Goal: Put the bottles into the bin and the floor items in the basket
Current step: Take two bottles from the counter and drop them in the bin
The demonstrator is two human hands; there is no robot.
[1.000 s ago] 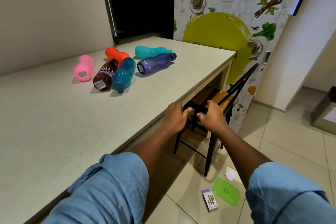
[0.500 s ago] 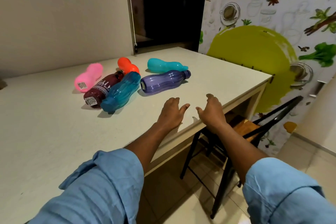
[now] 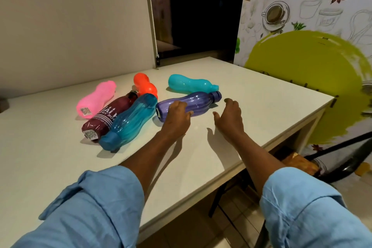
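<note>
My feed showed a pink bottle (image 3: 96, 98), orange bottle (image 3: 145, 85), maroon bottle (image 3: 112, 116) with white lettering, blue bottle (image 3: 130, 122), turquoise bottle (image 3: 191, 84) and purple bottle (image 3: 198, 100) on a cream table (image 3: 251, 94), plus lime-splashed food-doodle wallpaper (image 3: 302, 16).

Both forearms (image 3: 153, 159), bare below rolled blue sleeves (image 3: 96, 203), extend forward side by side. Left hand (image 3: 177, 116), palm down, lays loosely bent fingers on the purple bottle (image 3: 199, 100). The right hand (image 3: 230, 117) hovers just right of it, fingers relaxed, thumb spread.

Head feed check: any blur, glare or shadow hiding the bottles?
Head view: focus is sharp, with only small glints on the purple bottle; the left hand and right hand throw soft shadows on the table; the doorway behind is black.
</note>
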